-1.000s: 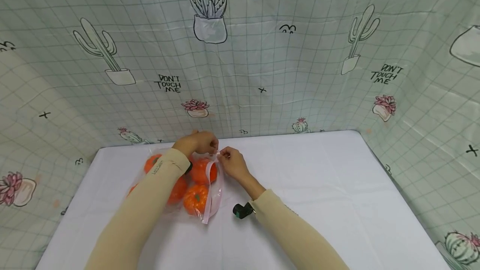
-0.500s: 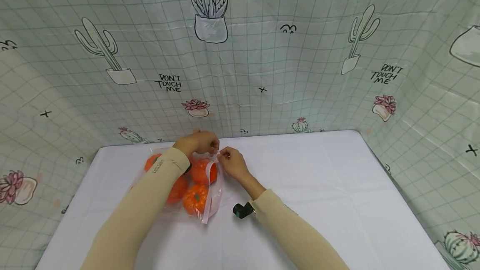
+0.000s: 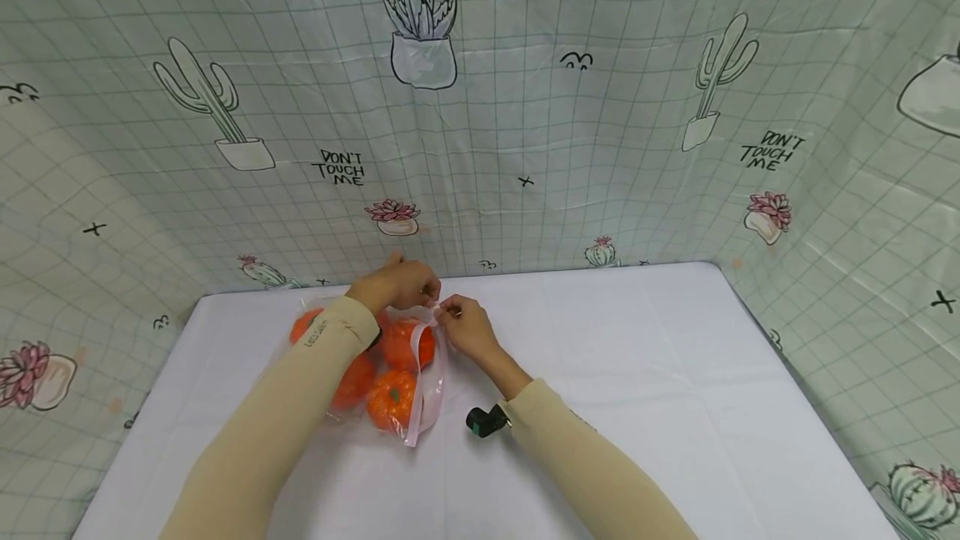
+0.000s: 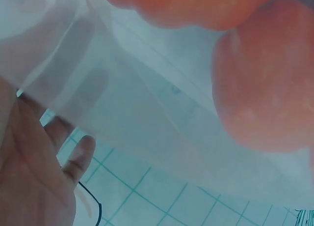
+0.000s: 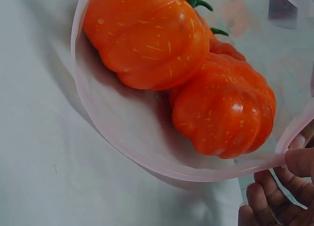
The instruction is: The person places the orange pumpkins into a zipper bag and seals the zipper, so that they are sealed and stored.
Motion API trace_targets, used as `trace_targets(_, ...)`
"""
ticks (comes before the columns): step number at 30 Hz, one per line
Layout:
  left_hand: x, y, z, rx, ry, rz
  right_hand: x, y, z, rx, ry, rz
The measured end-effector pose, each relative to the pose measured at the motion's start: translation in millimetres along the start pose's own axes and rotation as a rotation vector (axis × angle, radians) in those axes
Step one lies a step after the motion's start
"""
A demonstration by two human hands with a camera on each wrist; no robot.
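Note:
A clear plastic bag with a pink-edged mouth [image 3: 417,417] lies on the left of the table, its opening toward the right. Several orange ribbed pumpkins [image 3: 393,398] are inside; two show closely as an upper pumpkin [image 5: 147,37] and a lower pumpkin [image 5: 223,108]. At the mouth's far corner my left hand [image 3: 408,284] pinches the edge, its forearm crossing over the bag. Just to its right, my right hand [image 3: 468,328] pinches the pink rim [image 5: 196,177] between thumb and fingers. The left wrist view shows some left fingers [image 4: 81,157] behind hazy plastic.
White cloth covers the table [image 3: 615,373]. Behind it hangs a gridded curtain [image 3: 487,132] with cactus drawings, close to the hands at the table's back edge. A black wrist camera [image 3: 486,422] sticks out from the right sleeve.
Hardly anything differs. My left hand has edged very slightly to the right, and both hands still hold the bag's far corner.

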State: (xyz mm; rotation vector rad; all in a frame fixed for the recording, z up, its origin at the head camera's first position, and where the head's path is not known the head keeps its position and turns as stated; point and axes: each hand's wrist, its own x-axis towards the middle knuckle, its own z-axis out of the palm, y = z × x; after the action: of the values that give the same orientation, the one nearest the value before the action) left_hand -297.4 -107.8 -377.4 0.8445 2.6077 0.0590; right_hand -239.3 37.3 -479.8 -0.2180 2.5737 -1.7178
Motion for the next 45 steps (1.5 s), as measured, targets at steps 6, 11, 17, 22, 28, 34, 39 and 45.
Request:
trace_targets(6, -0.6, 2.2, 2.0, 0.033, 0.015, -0.01, 1, 2, -1, 0.018, -0.008, 0.007)
trace_targets(11, -0.1, 2.8, 5.1, 0.041, 0.056, 0.007, -1, -1, -4, 0.033, -0.021, 0.046)
trace_targets(17, 2.3, 0.0, 7.6, 0.046, 0.077, 0.027, -3, -4, -6, 0.03, -0.036, 0.06)
trace_targets(22, 1.0, -3.2, 9.3, 0.076, 0.082, 0.075, -6, -4, -6, -0.008, -0.053, 0.052)
trace_targets(28, -0.2, -1.6, 14.5, 0.18, 0.109, 0.172, -10, -2, -7, -0.031, -0.039, -0.016)
trace_targets(34, -0.1, 2.4, 16.5, 0.35, 0.207, 0.258, -11, -4, -8, -0.068, -0.036, -0.048)
trace_targets(39, -0.9, 0.9, 20.5, 0.56, 0.346, 0.378, -12, -4, -7, -0.101, -0.028, -0.065)
trace_targets(45, -5.5, -2.7, 22.7, 0.554, 0.432, 0.42, -12, -6, -8, -0.1, -0.028, -0.038)
